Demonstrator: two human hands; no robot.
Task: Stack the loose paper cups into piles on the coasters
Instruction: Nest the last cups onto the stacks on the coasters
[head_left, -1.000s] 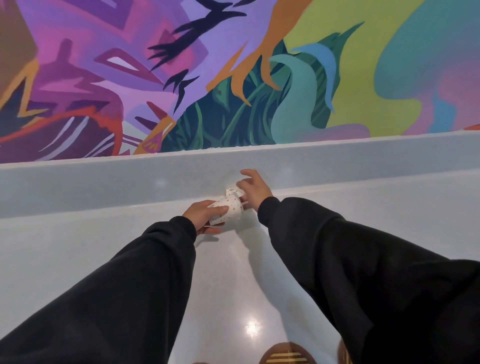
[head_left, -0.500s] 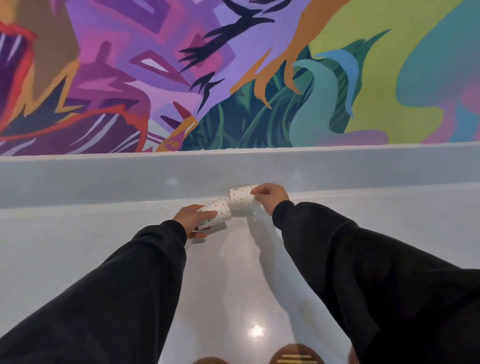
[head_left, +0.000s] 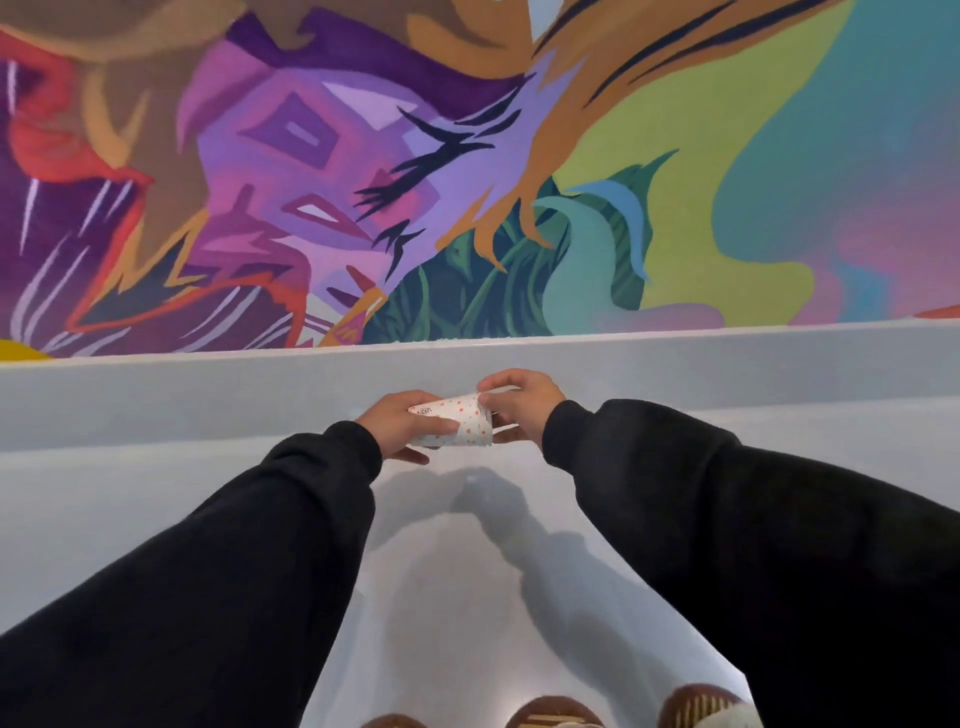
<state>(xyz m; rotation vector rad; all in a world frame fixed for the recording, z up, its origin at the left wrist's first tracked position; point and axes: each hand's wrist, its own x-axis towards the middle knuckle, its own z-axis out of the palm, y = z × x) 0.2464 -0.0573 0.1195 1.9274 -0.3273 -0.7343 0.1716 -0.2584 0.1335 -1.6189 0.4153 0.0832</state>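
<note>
Light is bright and even, diffuse rather than hard. Soft grey shadows of the two sleeves (head_left: 260, 571) fall on the pale counter (head_left: 130, 493) toward 6 o'clock, meeting in a darker patch below the hands, so the source is probably overhead. The counter shows a faint sheen, no hard glare. The mural (head_left: 363, 182) is smeared toward 12 and 10 o'clock. Wide-angle bending curves the counter's back ledge (head_left: 779, 358) toward 3 and 9 o'clock.
</note>
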